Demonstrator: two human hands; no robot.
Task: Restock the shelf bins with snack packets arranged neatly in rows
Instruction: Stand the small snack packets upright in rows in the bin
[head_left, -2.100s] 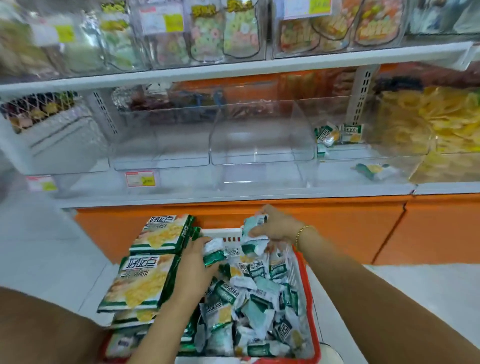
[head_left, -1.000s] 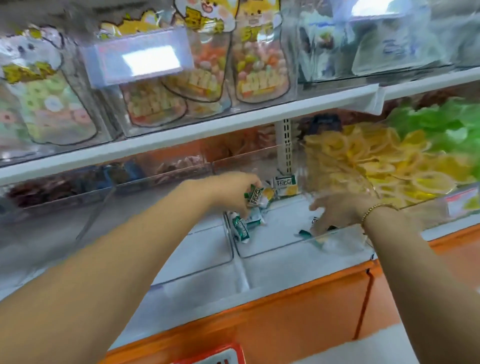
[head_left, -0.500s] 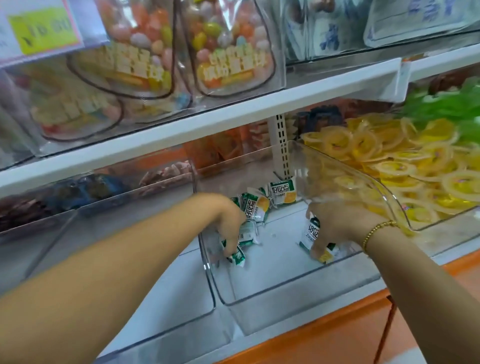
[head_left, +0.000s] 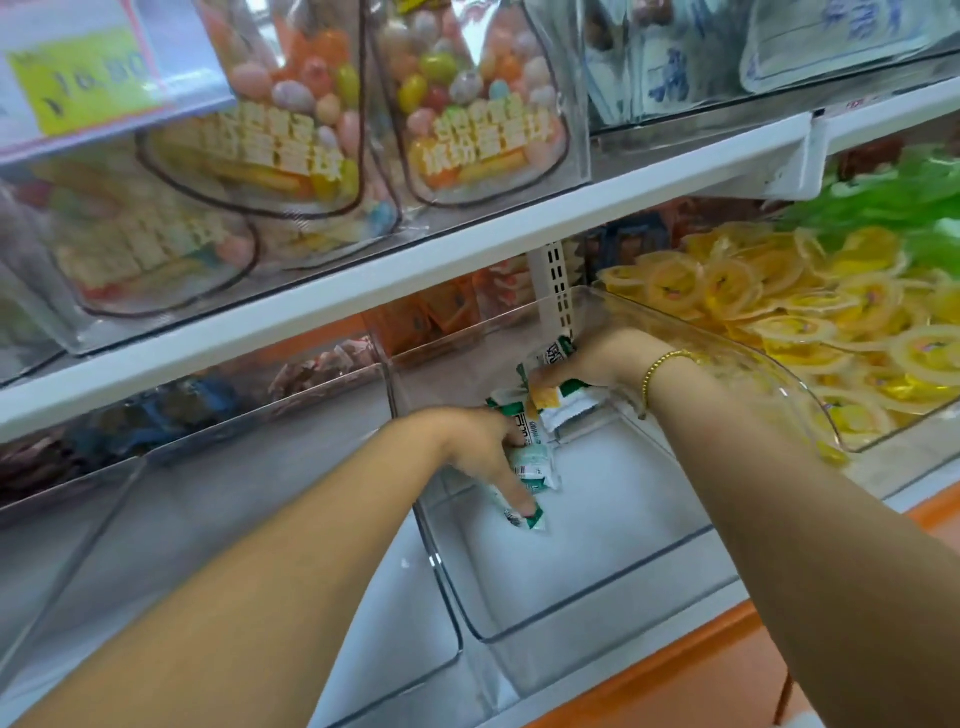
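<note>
Light, crinkly snack packets (head_left: 527, 441), judged slippery and best pinched at their flat sealed ends, are clustered at the back of the clear bin (head_left: 597, 616), several gripped by the right hand (head_left: 597, 361), one nearer the bin's middle pressed down by a straightened finger of the left hand (head_left: 470, 436).

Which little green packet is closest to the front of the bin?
The packet under the left hand's index fingertip, lying frontmost; the other packets bunch farther back by the right hand.
</note>
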